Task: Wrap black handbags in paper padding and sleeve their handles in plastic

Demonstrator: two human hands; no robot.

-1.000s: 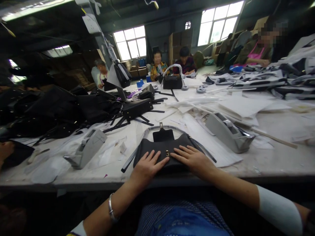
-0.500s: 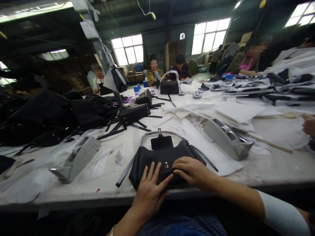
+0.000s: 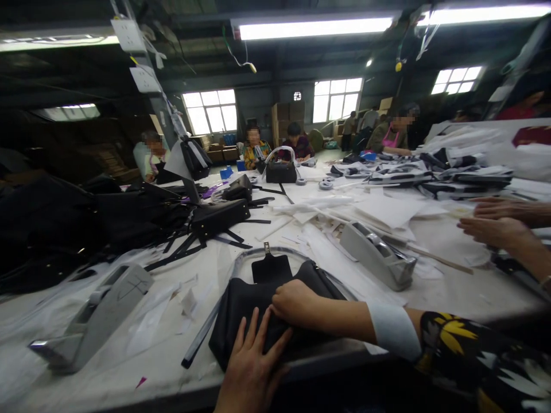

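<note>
Left hand: fingers spread, released, flat on black handbag; apply even pressure to steady panel. Right hand: fingers curled over panel centre (cannot tell whether gripping anything); best work gently, avoiding surface scratches. Handbag: lying at near edge of table, smooth, matte. Beyond: flap tab with metal fitting, then arched, film-wrapped handle.

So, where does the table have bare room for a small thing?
Bare table near the front edge: between left tape dispenser and handbag, and between right tape dispenser and another person's hands. Crowded: black pile at left, heaped pieces at far right.
</note>
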